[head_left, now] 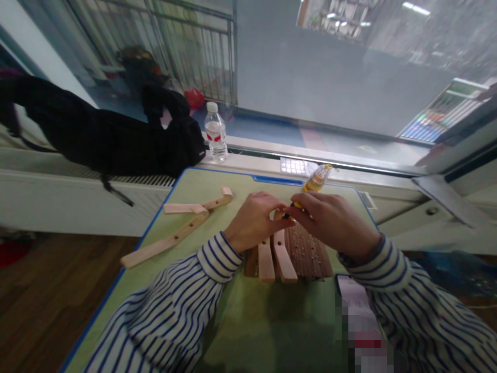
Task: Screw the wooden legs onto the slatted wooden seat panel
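Observation:
My right hand (330, 220) is closed, thumb and fingers round a small black-and-yellow object (297, 204). A clear, yellow-tinted object (317, 177) sticks out just beyond these fingers; I cannot tell if both are one tool. My left hand (258, 215) pinches at the dark near end, and what its fingertips grip is hidden. Under both hands lies a brown ridged slab (312, 254) dotted with small light spots. Two pale wooden pieces with holes, a left one (266, 264) and a right one (285, 261), lie side by side on it, their far ends hidden by my hands.
Two similar curved wooden pieces, one nearer (166, 243) and one farther (182, 208), cross at the left of the green blue-edged table (229, 316). A phone (351, 295) lies by my right sleeve. A water bottle (216, 134) and black bag (124, 140) sit on the sill.

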Tool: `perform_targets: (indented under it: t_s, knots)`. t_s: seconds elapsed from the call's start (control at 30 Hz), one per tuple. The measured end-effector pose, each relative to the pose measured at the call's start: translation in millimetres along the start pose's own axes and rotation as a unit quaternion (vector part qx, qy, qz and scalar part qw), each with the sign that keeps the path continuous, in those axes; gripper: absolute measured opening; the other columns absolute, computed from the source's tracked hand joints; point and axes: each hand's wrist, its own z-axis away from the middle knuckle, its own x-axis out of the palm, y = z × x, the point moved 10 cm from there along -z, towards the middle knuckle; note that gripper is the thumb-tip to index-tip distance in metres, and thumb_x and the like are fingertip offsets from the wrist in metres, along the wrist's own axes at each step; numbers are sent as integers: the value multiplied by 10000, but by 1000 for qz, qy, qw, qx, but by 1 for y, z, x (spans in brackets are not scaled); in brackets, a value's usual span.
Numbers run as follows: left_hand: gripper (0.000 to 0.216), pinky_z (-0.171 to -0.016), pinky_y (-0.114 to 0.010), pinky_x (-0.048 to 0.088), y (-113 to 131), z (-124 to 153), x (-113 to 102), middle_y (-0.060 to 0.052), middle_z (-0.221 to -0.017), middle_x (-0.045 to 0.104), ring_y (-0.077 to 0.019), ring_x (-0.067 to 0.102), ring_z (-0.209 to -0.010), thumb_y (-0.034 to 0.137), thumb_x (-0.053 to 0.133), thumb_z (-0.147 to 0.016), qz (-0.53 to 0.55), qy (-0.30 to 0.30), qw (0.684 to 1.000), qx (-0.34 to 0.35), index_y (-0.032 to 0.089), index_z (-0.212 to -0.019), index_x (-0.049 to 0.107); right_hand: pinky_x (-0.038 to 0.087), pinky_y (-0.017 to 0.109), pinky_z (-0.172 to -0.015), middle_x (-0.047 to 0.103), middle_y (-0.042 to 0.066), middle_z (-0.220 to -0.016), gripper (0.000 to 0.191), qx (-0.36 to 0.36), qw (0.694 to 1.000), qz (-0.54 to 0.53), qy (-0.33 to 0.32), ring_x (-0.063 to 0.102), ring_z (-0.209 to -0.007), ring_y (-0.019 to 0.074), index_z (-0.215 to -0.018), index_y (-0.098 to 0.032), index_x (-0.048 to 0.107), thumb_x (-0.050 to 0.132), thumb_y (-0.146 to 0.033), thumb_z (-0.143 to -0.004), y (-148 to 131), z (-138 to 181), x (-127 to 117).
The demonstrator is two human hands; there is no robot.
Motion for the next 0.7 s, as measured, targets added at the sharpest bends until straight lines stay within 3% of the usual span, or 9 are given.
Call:
perform_targets:
  t_s: [0.13, 0.23, 0.4, 0.7]
  knots:
    - [243, -732, -314, 404, -1, 1, 1, -2, -742, 655, -166, 577, -754, 428, 623, -763, -24, 5, 999, -32, 203, -847, 660, 382, 277, -605, 668, 63, -861, 314, -4, 1000, -28, 1, 612, -725, 165, -1038, -168, 573, 390, -388, -908, 2, 1, -4]
    - [248, -738, -309, 407, -3, 2, 1, 3, -764, 660, -160, 583, -763, 436, 614, -769, -13, 4, 999, -45, 212, -867, 660, 434, 291, -677, 657, 78, -1032, 386, -32, 997, -67, 18, 623, -849, 180, -1231, -184, 476, 444, -360, -888, 2, 4, -12]
    - [251, -732, -304, 411, -4, 2, 4, -7, -807, 670, -166, 581, -800, 426, 587, -795, -12, -20, 999, -40, 209, -898, 659, 455, 250, -732, 655, 44, -1048, 244, -84, 988, -127, 21, 615, -876, 135, -1091, -198, 572, 430, -227, -895, -3, 5, -12]
    - [232, -720, -273, 413, 3, 2, 9, -24, -815, 652, -145, 573, -794, 333, 469, -886, -17, -64, 998, 8, 193, -931, 649, 444, 278, -678, 656, 73, -908, 276, -33, 994, -82, 65, 613, -775, 164, -1002, -155, 603, 448, -356, -894, 7, 3, -8]
